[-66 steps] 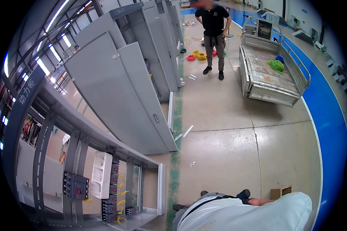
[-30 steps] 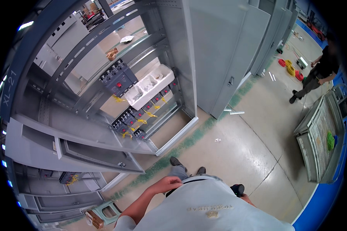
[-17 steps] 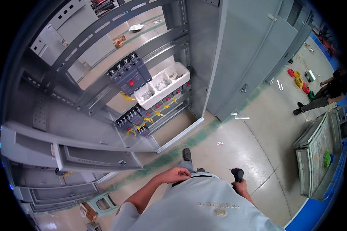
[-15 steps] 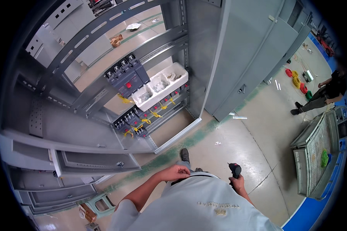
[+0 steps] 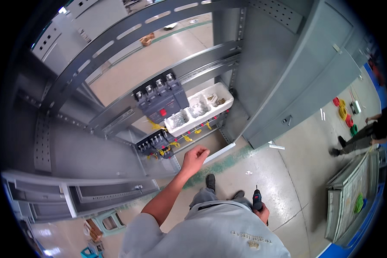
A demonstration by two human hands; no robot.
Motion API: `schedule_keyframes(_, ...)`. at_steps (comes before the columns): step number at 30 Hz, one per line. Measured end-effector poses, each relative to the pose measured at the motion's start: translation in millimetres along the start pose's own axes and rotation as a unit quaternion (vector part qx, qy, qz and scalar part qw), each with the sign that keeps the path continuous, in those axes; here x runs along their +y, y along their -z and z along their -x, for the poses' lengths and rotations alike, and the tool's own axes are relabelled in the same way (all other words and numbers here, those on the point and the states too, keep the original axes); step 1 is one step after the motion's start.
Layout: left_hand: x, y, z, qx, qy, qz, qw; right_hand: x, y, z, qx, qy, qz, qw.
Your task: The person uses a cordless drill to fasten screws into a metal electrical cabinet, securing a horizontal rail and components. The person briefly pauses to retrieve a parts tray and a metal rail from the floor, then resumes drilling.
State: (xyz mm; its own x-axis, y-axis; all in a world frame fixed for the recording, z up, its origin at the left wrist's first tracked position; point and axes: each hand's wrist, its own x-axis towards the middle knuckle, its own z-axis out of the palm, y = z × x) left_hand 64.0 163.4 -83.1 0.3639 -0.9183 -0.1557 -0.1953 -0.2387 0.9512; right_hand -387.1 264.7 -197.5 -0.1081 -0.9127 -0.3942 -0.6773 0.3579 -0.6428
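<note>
My left hand (image 5: 195, 157) is raised in front of the grey cabinet's lower opening, its fingers curled together. Whatever they pinch, if anything, is too small to make out. Down by my right side, my right hand (image 5: 262, 214) grips a cordless drill (image 5: 257, 200) with its thin bit pointing away from me. Beyond my left hand, a white foam tray (image 5: 204, 119) with three compartments of small metal hardware rests inside the cabinet. A large dark circuit breaker (image 5: 161, 102) with a red button is beside it. Smaller circuit breakers (image 5: 155, 143) with yellow ties sit below.
The cabinet's grey door (image 5: 307, 81) stands swung out on the right. Lower left are a pale green stool (image 5: 109, 222) and a cardboard box (image 5: 92, 230). A metal-sided cart (image 5: 339, 206), colored cable coils (image 5: 342, 112) and another person (image 5: 365, 135) are at the right.
My left hand has moved from my waist up and out toward the cabinet. My right hand still holds the drill, which now points more straight ahead. The view has shifted closer to the cabinet.
</note>
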Motion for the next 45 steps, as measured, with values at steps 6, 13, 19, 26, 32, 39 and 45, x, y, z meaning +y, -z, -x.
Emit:
schedule_keyframes(6,-8,-10,7,0.079,-0.003,0.066,0.995,11,14,-49,-0.027,0.038,-0.019,0.999)
schedule_keyframes(13,-10,-4,27,0.183,0.003,0.147,0.972,8,47,-88,-0.063,0.017,0.008,0.998)
schedule_keyframes(19,22,41,19,0.354,-0.053,0.130,0.925,62,55,-110,-0.061,0.043,0.032,0.997)
schedule_keyframes(26,103,113,-18,0.552,-0.254,0.131,0.783,84,74,-118,-0.039,0.051,0.019,0.998)
schedule_keyframes(32,124,113,-37,0.380,-0.123,0.044,0.916,86,75,-104,-0.032,-0.034,-0.001,0.999)
schedule_keyframes(39,-91,122,-10,0.268,0.104,0.395,0.873,43,70,-93,-0.037,-0.047,0.030,0.998)
schedule_keyframes(45,-30,-15,-62,0.123,0.252,0.495,0.822,50,45,-71,-0.013,-0.081,0.029,0.996)
